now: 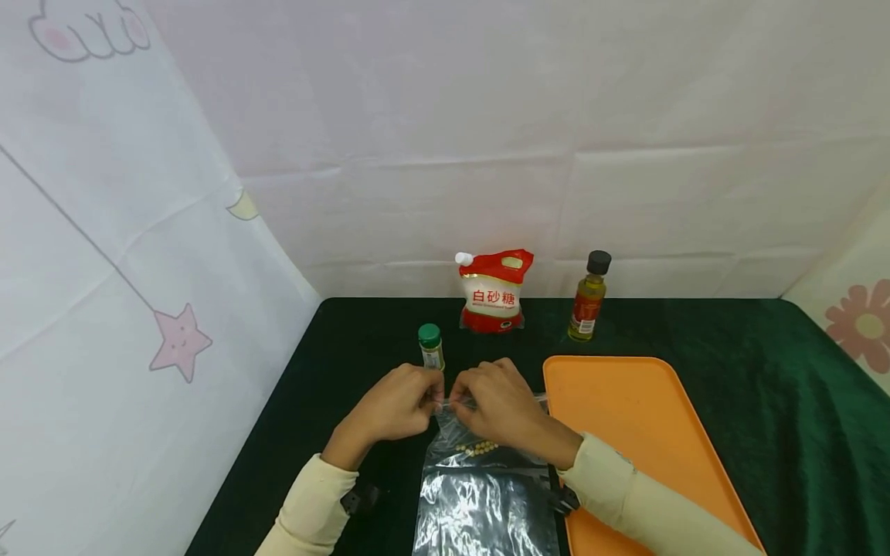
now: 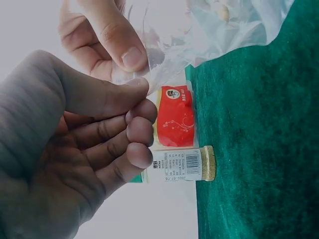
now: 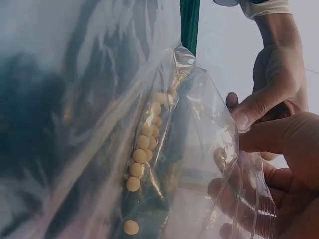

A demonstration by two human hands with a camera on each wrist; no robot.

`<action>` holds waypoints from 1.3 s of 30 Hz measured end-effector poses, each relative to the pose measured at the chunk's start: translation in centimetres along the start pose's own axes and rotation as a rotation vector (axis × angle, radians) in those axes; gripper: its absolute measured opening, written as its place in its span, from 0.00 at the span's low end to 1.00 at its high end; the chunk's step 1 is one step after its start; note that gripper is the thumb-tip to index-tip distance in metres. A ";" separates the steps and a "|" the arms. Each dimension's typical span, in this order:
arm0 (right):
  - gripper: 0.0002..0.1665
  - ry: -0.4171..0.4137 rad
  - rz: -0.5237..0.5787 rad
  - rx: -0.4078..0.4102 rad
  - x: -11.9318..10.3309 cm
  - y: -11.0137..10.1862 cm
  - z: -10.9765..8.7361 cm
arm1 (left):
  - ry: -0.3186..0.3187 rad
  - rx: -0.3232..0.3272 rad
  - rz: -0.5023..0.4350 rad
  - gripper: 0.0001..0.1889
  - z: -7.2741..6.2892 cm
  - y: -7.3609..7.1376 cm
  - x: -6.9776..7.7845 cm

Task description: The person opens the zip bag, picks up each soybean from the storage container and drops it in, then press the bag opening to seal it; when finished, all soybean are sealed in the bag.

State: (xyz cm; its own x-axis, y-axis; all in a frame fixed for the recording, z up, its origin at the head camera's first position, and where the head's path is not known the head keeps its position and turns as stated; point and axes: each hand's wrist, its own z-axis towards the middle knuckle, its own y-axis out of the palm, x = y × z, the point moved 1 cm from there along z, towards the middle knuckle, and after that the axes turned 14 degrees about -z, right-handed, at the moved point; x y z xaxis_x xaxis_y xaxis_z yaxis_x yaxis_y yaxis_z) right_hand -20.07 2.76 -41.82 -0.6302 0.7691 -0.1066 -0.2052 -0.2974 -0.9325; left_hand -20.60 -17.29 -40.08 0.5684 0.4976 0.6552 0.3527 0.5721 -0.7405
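A clear plastic zip bag (image 1: 480, 510) lies towards me, its upper end raised between my hands. Small round pale-yellow balls (image 3: 139, 156) sit in a row inside it, near the top. My left hand (image 1: 398, 403) pinches the bag's top edge at the left corner between thumb and index finger; its other fingers (image 2: 139, 130) are loosely bent. Close beside it, my right hand (image 1: 502, 408) pinches the same edge with thumb and index finger. In the right wrist view, ridged zip lines run along the bag's edge, with right-hand fingers showing through the plastic.
Just beyond my left hand stands a green-capped seasoning jar (image 1: 430, 347). Behind are a red-and-white sugar pouch (image 1: 492, 297) with a white spout and a dark-capped oil bottle (image 1: 588, 301). An orange tray (image 1: 626, 386) lies right of the bag on the dark green cloth (image 1: 306, 409).
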 end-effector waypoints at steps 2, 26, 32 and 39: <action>0.03 0.010 0.005 -0.003 0.2 -0.1 -0.1 | 0.004 0.006 -0.001 0.11 0.0 0.1 0.1; 0.03 0.127 -0.010 -0.071 3.2 -1.9 -2.4 | -0.023 0.000 0.087 0.11 -0.1 -0.2 0.7; 0.04 0.164 -0.003 -0.109 4.3 -2.4 -3.2 | -0.026 0.002 0.101 0.11 -0.1 -0.3 0.8; 0.03 0.185 0.058 -0.129 5.6 -3.3 -4.2 | -0.024 -0.003 0.098 0.11 -0.1 -0.3 0.9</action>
State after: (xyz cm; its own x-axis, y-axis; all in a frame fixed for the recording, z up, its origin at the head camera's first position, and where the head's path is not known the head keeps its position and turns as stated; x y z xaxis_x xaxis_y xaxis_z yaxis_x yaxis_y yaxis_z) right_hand -19.79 10.36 -40.79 -0.4880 0.8469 -0.2113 -0.0682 -0.2783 -0.9581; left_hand -20.12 -17.05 -39.27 0.5826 0.5664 0.5830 0.2984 0.5181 -0.8016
